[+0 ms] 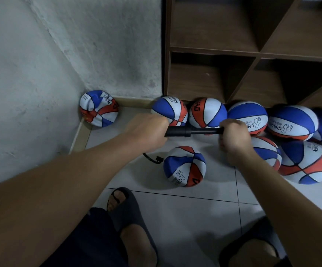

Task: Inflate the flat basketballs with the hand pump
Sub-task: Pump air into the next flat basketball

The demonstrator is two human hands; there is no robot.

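Black plastic hand pump [193, 131] is gripped by left hand [148, 132] at the barrel and right hand [233, 135] at the handle. It looks stiff and light. The flat blue, white and red basketball [185, 166] looks soft.

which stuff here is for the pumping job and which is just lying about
For the job: pump, held by left hand and right hand; hose; ball; crumpled corner ball.
Lying about: shelf, slippers.

Both arms outstretched, left hand [148, 130] and right hand [233, 133] fisted.
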